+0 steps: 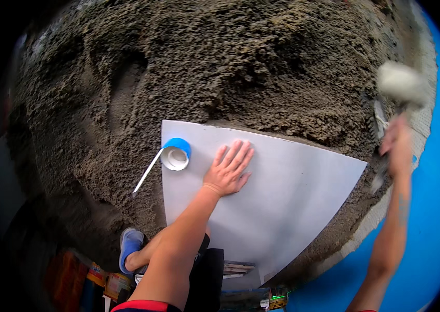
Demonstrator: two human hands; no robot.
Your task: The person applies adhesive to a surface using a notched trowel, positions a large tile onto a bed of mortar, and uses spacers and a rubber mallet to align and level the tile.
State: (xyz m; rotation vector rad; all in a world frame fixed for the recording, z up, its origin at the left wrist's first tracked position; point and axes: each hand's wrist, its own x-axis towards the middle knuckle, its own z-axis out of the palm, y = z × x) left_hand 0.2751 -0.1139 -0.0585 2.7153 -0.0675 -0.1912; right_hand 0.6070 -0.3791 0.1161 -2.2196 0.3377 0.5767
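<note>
My left hand (229, 169) lies flat, fingers spread, on a large light grey tile (277, 192). The tile rests on rough, grey-brown mortar. Over at the right, my right hand (397, 140) is closed round the handle of a mallet (402, 83), whose pale head is smeared by motion above the mortar near the blue wall. Left of my left hand, a round blue container (177, 151) with a white inside sits near the tile's left edge. A thin white stick (147, 172) slants from it past that edge.
Uneven mortar (178, 62) spreads beyond and left of the tile. A bright blue wall or sheet (433, 218) borders the right side, along a pale strip. My foot in a blue shoe (131, 248) stands at lower left, near yellow-and-red packages (116, 283). Tile pieces (238, 269) show at the bottom.
</note>
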